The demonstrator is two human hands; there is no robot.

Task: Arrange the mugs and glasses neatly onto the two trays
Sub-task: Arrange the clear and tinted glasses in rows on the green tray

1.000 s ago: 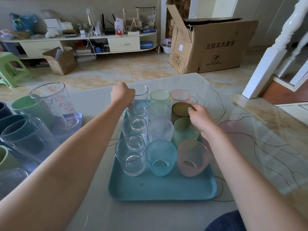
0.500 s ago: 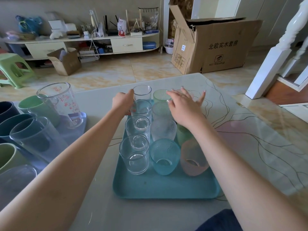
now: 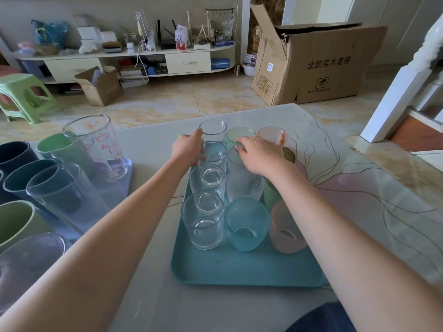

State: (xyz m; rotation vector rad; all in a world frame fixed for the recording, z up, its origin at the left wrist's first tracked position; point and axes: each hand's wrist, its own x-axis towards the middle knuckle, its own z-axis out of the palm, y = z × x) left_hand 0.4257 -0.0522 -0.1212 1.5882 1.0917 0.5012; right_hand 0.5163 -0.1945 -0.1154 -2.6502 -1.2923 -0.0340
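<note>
So from my remote seat: the pale bench with the swirly line pattern takes up most of the view. On it sits the teal tray, front part bare, with glasses packed toward the far end in three rows. To the left is the second tray, a bluish one, crowded with mugs in navy, teal and green plus clear tumblers, and a tall clear cup with red cartoon prints at its far corner.

On the teal tray the left row is four clear glasses; the nearest clear glass is closest to me. Middle row has a blue textured glass up front, a frosted clear one behind it, and a green glass at the back. Right row: a pink glass nearest, a green one mostly hidden under my forearm, a dark gold-dotted glass, and a pale pink glass at the far end.

Left hand has its fingers curled around the side of the second-from-far clear glass, thumb up near the far clear glass. Right hand is spread flat, fingers relaxed over the rims at the back of the middle and right rows, thumb tip up against the pale pink glass, gripping nothing.
</note>
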